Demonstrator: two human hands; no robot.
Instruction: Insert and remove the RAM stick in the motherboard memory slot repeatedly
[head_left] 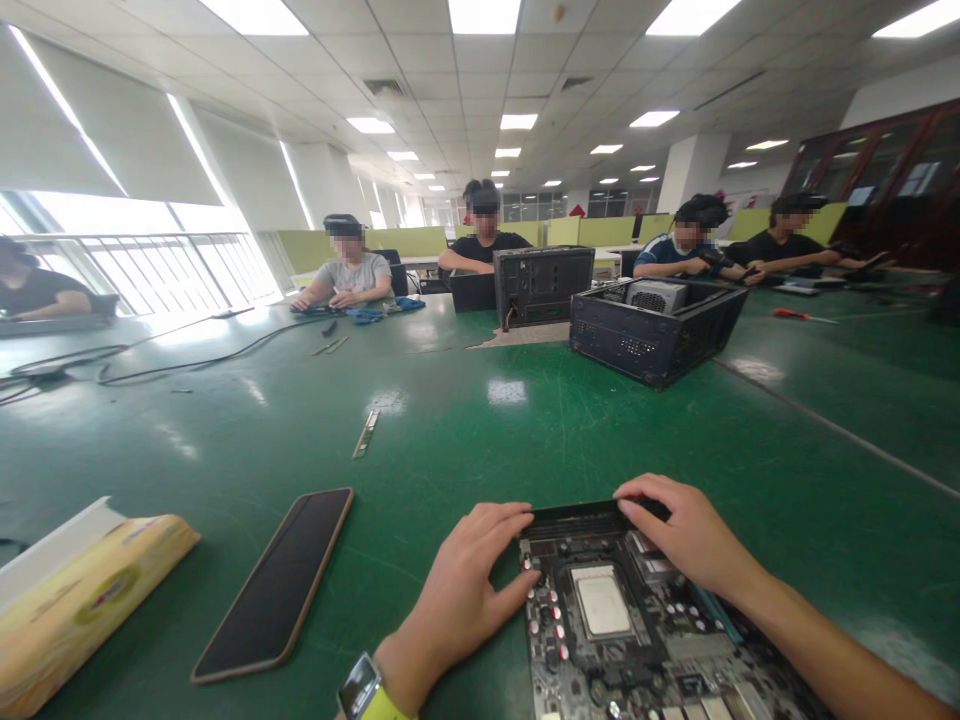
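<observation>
A motherboard [551, 690] lies on the green table in front of me, at the lower right of the head view. A silvery processor [602, 602] sits in its socket. Along the far edge runs a dark strip [574, 513] by the memory slots; whether it is a seated module I cannot tell. My left hand [469, 575] grips the far left corner, fingertips at the strip's left end and thumb on the board's left edge. At the strip's right end, my right hand [686, 535] closes thumb and fingers on the board's far edge.
Left of the board lie a phone [277, 585] and a yellow tissue pack [105, 610]. A memory stick [366, 435] lies farther off. Computer cases [630, 335] stand across the table, near a red-handled screwdriver [802, 315]. Cables [195, 355] trail at left. Several co-workers sit around.
</observation>
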